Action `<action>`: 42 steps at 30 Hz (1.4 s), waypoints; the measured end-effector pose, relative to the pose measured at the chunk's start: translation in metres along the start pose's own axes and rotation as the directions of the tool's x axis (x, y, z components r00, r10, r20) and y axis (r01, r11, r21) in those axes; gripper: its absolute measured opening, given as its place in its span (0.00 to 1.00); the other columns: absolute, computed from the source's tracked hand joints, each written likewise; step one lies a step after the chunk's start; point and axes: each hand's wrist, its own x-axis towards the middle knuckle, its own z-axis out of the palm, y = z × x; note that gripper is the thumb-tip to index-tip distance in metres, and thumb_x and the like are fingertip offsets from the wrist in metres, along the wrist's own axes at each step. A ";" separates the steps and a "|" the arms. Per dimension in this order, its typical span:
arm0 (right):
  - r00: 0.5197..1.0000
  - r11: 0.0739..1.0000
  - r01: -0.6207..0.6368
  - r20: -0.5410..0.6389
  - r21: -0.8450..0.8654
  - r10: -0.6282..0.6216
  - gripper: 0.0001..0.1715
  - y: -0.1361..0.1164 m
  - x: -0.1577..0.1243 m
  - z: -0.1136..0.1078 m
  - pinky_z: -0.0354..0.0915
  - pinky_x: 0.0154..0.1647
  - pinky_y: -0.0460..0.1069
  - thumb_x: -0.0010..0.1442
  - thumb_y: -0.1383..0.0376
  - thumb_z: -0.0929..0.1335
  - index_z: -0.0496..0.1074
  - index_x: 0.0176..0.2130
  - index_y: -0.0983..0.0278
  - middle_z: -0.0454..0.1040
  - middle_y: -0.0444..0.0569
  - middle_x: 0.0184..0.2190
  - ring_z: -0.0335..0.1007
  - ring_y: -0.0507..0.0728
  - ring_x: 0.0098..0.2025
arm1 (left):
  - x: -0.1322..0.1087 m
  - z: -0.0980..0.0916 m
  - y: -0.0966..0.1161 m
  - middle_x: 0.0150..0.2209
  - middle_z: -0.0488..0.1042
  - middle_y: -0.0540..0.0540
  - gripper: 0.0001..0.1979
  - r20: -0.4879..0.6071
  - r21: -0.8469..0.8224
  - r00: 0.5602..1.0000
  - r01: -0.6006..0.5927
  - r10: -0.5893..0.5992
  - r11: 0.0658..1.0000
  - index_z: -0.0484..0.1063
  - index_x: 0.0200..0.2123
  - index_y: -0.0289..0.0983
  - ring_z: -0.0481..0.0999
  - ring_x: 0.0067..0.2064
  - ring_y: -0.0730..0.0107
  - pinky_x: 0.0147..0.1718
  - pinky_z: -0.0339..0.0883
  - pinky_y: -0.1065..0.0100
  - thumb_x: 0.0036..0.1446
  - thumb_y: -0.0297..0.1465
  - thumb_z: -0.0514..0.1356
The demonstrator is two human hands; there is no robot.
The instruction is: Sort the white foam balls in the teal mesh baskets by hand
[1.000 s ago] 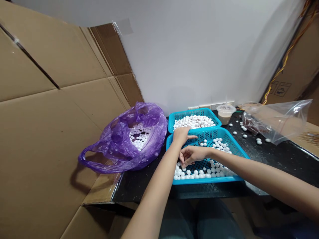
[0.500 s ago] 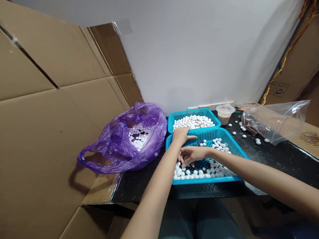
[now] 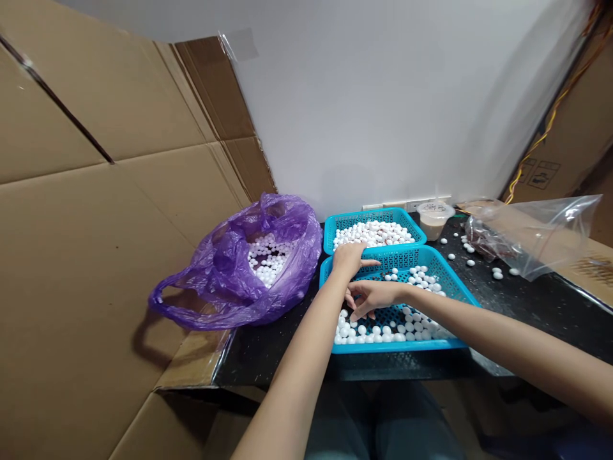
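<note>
Two bare hands at work over a black tabletop (image 3: 541,313); near basket (image 3: 402,347), blue and perforated, sits close to the table's front edge; white balls (image 3: 418,326) lie in it, thickest along the front and right, with a couple apart towards the back.

Left hand (image 3: 348,260) at the back left corner of that basket, by the rim where the two baskets meet; thumb stretched rightward over the near one; other fingers partly hidden, so cannot tell whether they grip the rim.

Right hand (image 3: 371,297) reaches in from the right, low over the left part of the near basket, just behind the left forearm; released, fingers parted and loosely bent, thumb pointing down close to the balls.

Far basket (image 3: 328,236), also blue, directly behind, heaped with similar balls; purple bag (image 3: 230,300) to the left, mouth gaping, more balls inside; to the right, a lidded cup (image 3: 433,223), loose balls (image 3: 470,262) on the table, and a clear bag (image 3: 555,233) with brown contents.
</note>
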 end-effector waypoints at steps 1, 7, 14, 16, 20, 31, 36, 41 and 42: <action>1.000 1.000 0.000 -0.006 -0.004 0.000 0.27 0.000 0.000 0.000 0.60 0.20 0.41 0.39 0.56 0.73 0.55 0.29 0.64 0.62 0.41 0.30 0.66 0.50 0.29 | 0.000 0.000 0.000 0.34 0.73 0.43 0.25 -0.003 0.006 1.000 -0.005 0.005 1.000 0.69 0.36 0.39 0.71 0.39 0.60 0.35 0.59 0.67 0.44 0.53 0.53; 0.999 1.000 0.002 -0.035 -0.018 -0.002 0.28 -0.002 0.000 0.002 0.57 0.17 0.41 0.37 0.57 0.74 0.53 0.28 0.64 0.60 0.39 0.26 0.62 0.47 0.24 | 0.001 0.001 0.000 0.34 0.74 0.43 0.25 -0.010 0.017 1.000 -0.009 0.009 1.000 0.69 0.36 0.38 0.71 0.38 0.59 0.34 0.59 0.67 0.45 0.53 0.53; 0.998 0.998 -0.011 -0.064 -0.055 0.007 0.30 -0.005 0.001 0.006 0.59 0.17 0.42 0.36 0.56 0.74 0.52 0.27 0.63 0.60 0.40 0.26 0.62 0.48 0.24 | 0.000 -0.001 0.000 0.35 0.74 0.43 0.25 0.001 0.033 1.000 -0.018 0.018 0.999 0.69 0.37 0.38 0.71 0.38 0.60 0.34 0.58 0.68 0.46 0.52 0.53; 0.998 0.996 -0.010 -0.057 -0.091 0.005 0.29 -0.006 0.001 0.004 0.60 0.16 0.42 0.36 0.55 0.74 0.55 0.28 0.64 0.62 0.40 0.27 0.62 0.48 0.23 | 0.000 -0.002 -0.001 0.35 0.74 0.43 0.26 -0.008 0.053 1.000 -0.023 0.023 0.998 0.69 0.37 0.39 0.71 0.38 0.60 0.33 0.58 0.68 0.45 0.53 0.53; 0.998 0.970 -0.062 -0.032 -0.235 0.057 0.26 -0.015 -0.002 0.000 0.60 0.16 0.42 0.39 0.52 0.72 0.63 0.32 0.66 0.65 0.41 0.25 0.61 0.47 0.20 | 0.001 -0.002 -0.001 0.35 0.73 0.43 0.27 -0.011 0.086 1.000 -0.005 0.005 0.996 0.68 0.37 0.39 0.72 0.38 0.59 0.33 0.59 0.68 0.44 0.55 0.52; 0.997 0.926 -0.061 0.028 -0.372 0.077 0.26 -0.023 -0.007 0.002 0.61 0.17 0.40 0.38 0.51 0.72 0.72 0.33 0.67 0.71 0.44 0.25 0.64 0.48 0.22 | 0.000 -0.003 -0.001 0.35 0.73 0.42 0.28 0.001 0.072 1.000 0.008 -0.008 0.997 0.68 0.36 0.38 0.71 0.39 0.60 0.34 0.58 0.68 0.45 0.55 0.50; 0.996 0.988 -0.076 0.035 -0.138 0.081 0.21 -0.025 -0.008 0.001 0.67 0.21 0.43 0.40 0.56 0.72 0.68 0.30 0.68 0.70 0.43 0.23 0.68 0.49 0.22 | 0.000 -0.004 -0.001 0.35 0.73 0.42 0.25 0.014 0.052 1.000 0.020 -0.021 0.998 0.68 0.36 0.38 0.71 0.39 0.60 0.36 0.58 0.68 0.47 0.53 0.51; 0.998 0.991 0.014 0.065 0.131 -0.023 0.15 -0.027 -0.012 -0.004 0.69 0.29 0.47 0.44 0.63 0.71 0.65 0.30 0.69 0.72 0.45 0.27 0.71 0.50 0.26 | -0.001 -0.003 -0.002 0.35 0.73 0.42 0.19 0.017 0.035 1.000 0.012 -0.012 0.999 0.68 0.36 0.38 0.71 0.39 0.61 0.35 0.59 0.68 0.51 0.46 0.52; 0.997 0.988 0.018 0.074 0.151 -0.029 0.14 -0.028 -0.013 -0.005 0.69 0.29 0.47 0.45 0.64 0.71 0.65 0.30 0.69 0.72 0.46 0.28 0.71 0.51 0.27 | -0.001 -0.003 -0.002 0.35 0.73 0.42 0.17 0.011 0.035 1.000 0.006 -0.007 0.999 0.69 0.35 0.38 0.71 0.39 0.61 0.35 0.59 0.68 0.51 0.45 0.52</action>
